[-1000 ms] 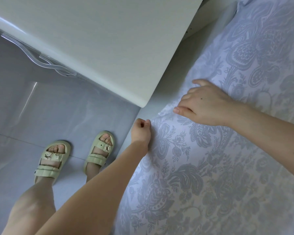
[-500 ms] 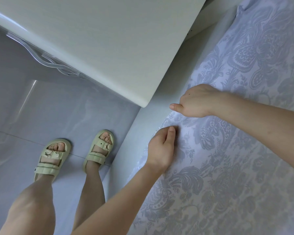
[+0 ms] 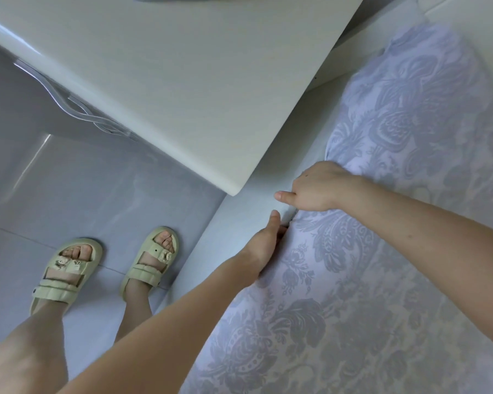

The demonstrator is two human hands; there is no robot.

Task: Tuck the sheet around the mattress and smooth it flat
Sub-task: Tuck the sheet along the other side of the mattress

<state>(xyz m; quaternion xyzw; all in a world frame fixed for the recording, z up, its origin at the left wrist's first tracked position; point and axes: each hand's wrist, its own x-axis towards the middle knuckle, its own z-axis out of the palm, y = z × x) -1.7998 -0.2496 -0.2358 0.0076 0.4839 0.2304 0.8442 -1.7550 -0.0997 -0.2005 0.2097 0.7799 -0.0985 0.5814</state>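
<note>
A pale lilac sheet with a grey floral print covers the mattress on the right. At the mattress's left edge, my left hand pushes down into the gap between the mattress and the white bed frame; its thumb lies straight and its fingers are hidden in the gap. Just beyond it, my right hand curls over the same edge, knuckles up and thumb sticking out to the left, holding the sheet's edge. Its fingertips are hidden under the fabric.
A white cabinet top overhangs the floor close to the bed frame, leaving a narrow gap beside the mattress. My feet in pale green sandals stand on the grey tiled floor at the left.
Both hands have moved from the top of the sheet to the mattress's left edge. My left hand has slid forward and down into the gap, and my right hand has curled over the edge.
</note>
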